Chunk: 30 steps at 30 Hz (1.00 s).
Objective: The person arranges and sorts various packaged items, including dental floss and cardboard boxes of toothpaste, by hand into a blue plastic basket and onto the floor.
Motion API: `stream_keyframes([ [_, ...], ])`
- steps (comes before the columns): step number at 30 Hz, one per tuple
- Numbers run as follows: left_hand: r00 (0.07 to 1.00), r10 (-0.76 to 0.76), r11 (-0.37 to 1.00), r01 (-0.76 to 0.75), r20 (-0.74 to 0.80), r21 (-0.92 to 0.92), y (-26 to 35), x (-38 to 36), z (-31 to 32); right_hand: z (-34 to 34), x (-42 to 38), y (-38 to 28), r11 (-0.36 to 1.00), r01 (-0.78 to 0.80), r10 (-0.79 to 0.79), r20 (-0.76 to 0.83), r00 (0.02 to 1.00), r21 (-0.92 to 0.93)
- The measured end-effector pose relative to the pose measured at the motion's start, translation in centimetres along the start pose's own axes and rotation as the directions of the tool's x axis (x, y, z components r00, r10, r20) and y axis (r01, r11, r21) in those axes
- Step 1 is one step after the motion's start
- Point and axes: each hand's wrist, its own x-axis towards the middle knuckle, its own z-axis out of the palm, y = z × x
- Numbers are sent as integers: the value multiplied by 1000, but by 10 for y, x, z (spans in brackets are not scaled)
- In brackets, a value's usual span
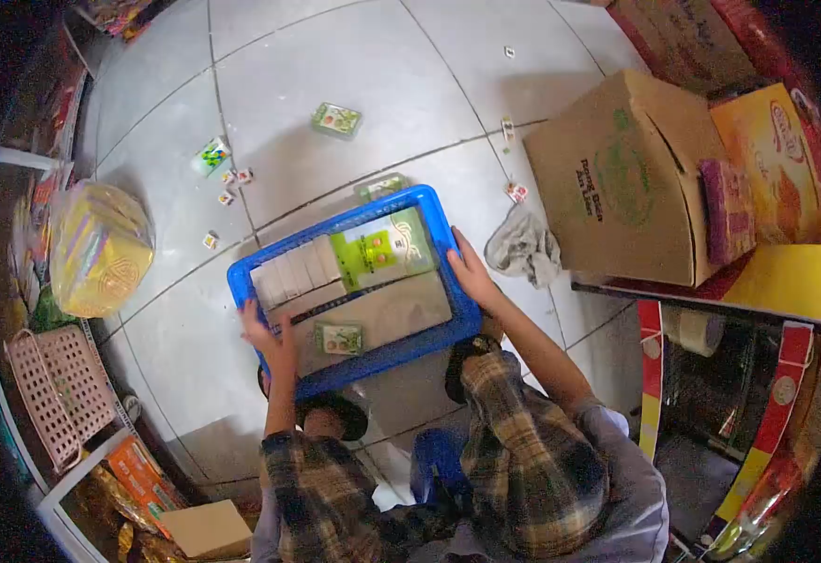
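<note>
Bare floor (335, 56) lies open beyond the blue tray (242, 281) (cardboard box (617, 178) crowds its right side).

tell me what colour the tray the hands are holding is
Blue: the tray is a bright blue plastic one, gripped at both ends by the left hand and right hand, in the head view.

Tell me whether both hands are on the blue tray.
Yes, the left hand and right hand each grip an edge of the blue tray.

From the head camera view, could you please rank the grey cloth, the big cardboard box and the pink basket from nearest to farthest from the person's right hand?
From the right hand, on the blue tray's edge:
1. Grey cloth, crumpled on the floor just beside the hand.
2. Big cardboard box, beyond the cloth.
3. Pink basket, far across, past the left hand.
</note>
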Motion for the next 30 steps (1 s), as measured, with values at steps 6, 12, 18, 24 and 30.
stream_keyframes([
  [6, 978, -181, 968, 158, -107, -195, -28, -17, -9, 3, -4, 18, 988, -8, 5, 21, 1000, 157],
  [12, 979, -164, 981, 149, -120, -122, -19, -14, -14, 5, -10, -8, 994, -110, 110, 11, 994, 21],
  [18, 979, -182, 971, 165, -91, -172, -23, -15, -15, 0, -6, 28, 983, -152, 151, 24, 988, 101],
  [24, 966, -255, 924, 230, -45, -307, -26, -17, -19, 3, -6, 15, 961, -222, 223, 10, 975, 163],
  [30, 969, -244, 931, 228, -24, -285, -29, -21, -18, 8, -8, 1, 953, -208, 223, -46, 974, 219],
])
